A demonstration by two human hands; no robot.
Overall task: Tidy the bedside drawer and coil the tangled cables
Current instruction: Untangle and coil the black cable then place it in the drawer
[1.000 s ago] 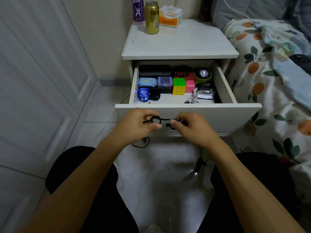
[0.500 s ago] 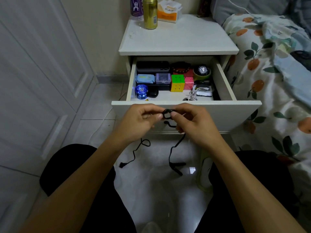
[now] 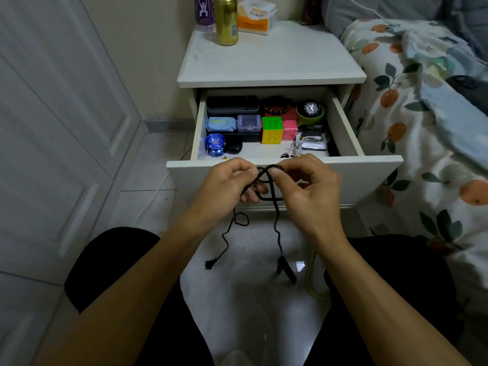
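Note:
A thin black cable (image 3: pixel 276 223) is held up in front of the open white drawer (image 3: pixel 346 128). My left hand (image 3: pixel 227 186) pinches one side of a small loop at its top, and my right hand (image 3: pixel 309 188) pinches the other side. Two loose ends hang down over the floor, each ending in a dark plug. Inside the drawer a white cable (image 3: pixel 299 147) lies tangled at the front right. The drawer also holds a colourful puzzle cube (image 3: pixel 272 129), a blue yo-yo (image 3: pixel 215 143), a black case (image 3: pixel 232 104) and a watch (image 3: pixel 310 109).
The white nightstand top (image 3: pixel 272 62) carries a gold can (image 3: pixel 225 21), a purple bottle (image 3: pixel 204 11) and a tissue pack (image 3: pixel 256 17). A bed with a fruit-print cover (image 3: pixel 422 114) is at the right. White cupboard doors (image 3: pixel 52 128) stand at the left. My knees flank a pale tiled floor.
The cable's ends have dropped lower and hang longer. Both hands have come close together at the top loop, slightly higher against the drawer front.

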